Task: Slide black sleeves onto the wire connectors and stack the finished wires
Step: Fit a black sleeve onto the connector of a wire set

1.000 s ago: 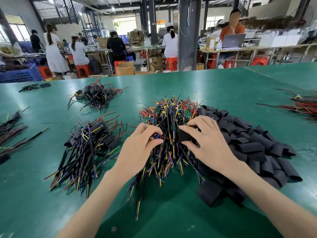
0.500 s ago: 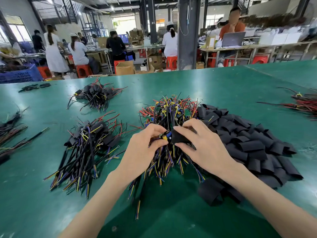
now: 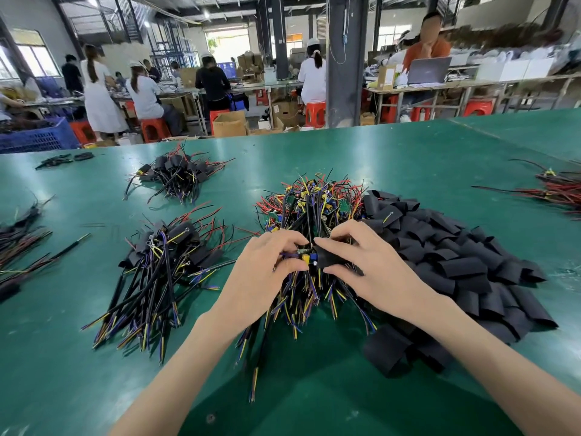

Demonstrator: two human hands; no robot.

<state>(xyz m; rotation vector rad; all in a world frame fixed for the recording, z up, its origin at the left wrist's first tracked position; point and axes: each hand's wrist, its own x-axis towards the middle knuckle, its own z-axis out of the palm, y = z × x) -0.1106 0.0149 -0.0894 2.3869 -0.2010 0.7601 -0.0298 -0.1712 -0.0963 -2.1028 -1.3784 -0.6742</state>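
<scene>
The left hand (image 3: pixel 264 272) pinches a small blue-and-yellow wire connector (image 3: pixel 304 258). The right hand (image 3: pixel 374 272) pinches a black tubular sleeve (image 3: pixel 330 261), lying lengthwise between the hands, its mouth meeting the connector.

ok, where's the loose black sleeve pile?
Head view, right of centre: the sleeve pile lies on the table, against the central wire pile, beside the right hand.

A factory assembly hall is shown. Heaps of multicoloured wire bundles (image 3: pixel 314 199) and a mound of black sleeves (image 3: pixel 456 256) are spread over a wide green desk (image 3: pixel 408 158). Behind it, further desks (image 3: pixel 503 81) are lined with people in white coats (image 3: pixel 311 78), some seated on red stools (image 3: pixel 315 114). Cardboard boxes (image 3: pixel 229 124) and a blue crate (image 3: pixel 37 138) are set on the floor, a laptop (image 3: pixel 427 70) is placed on a far desk, and the open roof is carried by steel columns (image 3: pixel 345 58).
</scene>
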